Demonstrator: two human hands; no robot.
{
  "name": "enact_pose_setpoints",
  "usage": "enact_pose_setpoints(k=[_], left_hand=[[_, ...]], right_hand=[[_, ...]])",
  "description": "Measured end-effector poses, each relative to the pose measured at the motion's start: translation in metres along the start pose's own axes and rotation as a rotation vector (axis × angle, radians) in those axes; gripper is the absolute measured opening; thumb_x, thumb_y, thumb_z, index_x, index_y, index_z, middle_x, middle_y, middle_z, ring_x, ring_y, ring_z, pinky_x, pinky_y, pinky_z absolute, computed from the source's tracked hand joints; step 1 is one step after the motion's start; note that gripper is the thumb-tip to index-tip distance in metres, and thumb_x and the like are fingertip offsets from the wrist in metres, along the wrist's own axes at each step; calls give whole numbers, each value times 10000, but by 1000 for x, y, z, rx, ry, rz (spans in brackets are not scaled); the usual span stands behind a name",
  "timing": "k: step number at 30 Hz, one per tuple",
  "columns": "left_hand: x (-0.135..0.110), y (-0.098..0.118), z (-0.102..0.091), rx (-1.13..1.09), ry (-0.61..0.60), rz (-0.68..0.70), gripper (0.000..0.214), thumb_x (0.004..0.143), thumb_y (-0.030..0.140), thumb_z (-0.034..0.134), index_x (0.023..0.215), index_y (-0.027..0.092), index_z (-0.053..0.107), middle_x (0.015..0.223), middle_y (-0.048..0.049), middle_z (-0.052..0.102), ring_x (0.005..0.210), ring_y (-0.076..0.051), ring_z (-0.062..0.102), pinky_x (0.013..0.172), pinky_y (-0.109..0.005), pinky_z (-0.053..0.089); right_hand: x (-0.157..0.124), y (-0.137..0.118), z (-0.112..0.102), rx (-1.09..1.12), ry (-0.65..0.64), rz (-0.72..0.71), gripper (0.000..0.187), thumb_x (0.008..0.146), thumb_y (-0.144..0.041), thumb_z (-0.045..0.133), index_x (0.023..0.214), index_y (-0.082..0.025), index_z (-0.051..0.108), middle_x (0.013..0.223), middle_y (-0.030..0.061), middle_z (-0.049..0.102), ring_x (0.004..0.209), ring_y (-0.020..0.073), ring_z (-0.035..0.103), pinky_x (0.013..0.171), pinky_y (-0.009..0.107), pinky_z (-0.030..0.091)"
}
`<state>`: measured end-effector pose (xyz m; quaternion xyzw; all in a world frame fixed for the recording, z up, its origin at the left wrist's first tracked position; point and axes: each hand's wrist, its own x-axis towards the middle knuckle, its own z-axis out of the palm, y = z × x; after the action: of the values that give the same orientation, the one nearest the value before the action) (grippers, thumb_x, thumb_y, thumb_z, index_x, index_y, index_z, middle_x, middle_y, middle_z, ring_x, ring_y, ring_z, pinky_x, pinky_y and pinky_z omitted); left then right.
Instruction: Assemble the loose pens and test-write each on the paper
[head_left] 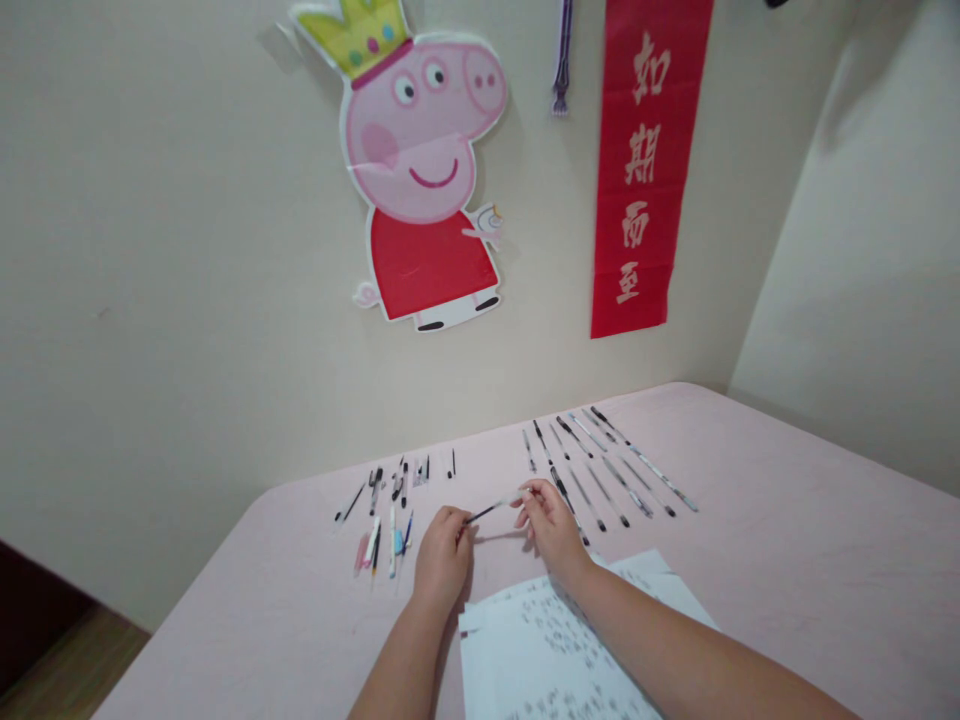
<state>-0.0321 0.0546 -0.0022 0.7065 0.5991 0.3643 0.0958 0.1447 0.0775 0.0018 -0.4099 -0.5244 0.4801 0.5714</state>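
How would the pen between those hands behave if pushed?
The pen would probably feel stiff, as it looks straight between the left hand and right hand. It's likely light, being so slim, and its narrow, rodlike shape might roll.

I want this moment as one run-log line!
left hand: pinching refill-like rod, dark end | right hand: at its pale end | pen parts: clusters, left | pens: rows, right | handwritten sheets: foreground

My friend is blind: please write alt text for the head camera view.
A person's left hand and right hand hold a pen or refill above a pink surface. Pen parts lie left, pens right, written sheets nearest; a pig cutout and red banner adorn the wall.
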Motion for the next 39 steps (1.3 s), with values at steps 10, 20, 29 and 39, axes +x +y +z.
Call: enact_pose_setpoints(k=[10,20,29,39], left_hand=[[-1,2,1,-21,-1,27,187,828,186,454,886,177,631,900,-69,603,844,-195,592,773,-338,480],[-1,9,-1,-14,-28,73,214,854,238,445,912,188,644,905,-72,611,856,-201,597,782,-338,479],[-1,11,-1,-7,-71,64,223,860,235,433,937,195,639,928,-78,600,874,-208,589,792,-350,468],[-1,13,-4,23,-66,54,200,845,227,462,890,200,655,898,-63,595,852,-197,583,780,-330,459]], right_hand=[[0,1,3,6,-15,11,271,818,-459,505,900,-201,515,719,9,614,483,104,521,324,160,377],[-1,4,6,5,-152,-23,195,802,-387,532,849,-199,517,737,-9,591,512,99,529,365,182,456],[0,8,6,4,-155,-7,185,786,-359,540,865,-193,524,690,-25,567,506,107,532,363,200,469],[2,9,4,-51,-144,-3,202,764,-387,569,752,-188,537,681,-1,625,521,121,558,398,214,468]])
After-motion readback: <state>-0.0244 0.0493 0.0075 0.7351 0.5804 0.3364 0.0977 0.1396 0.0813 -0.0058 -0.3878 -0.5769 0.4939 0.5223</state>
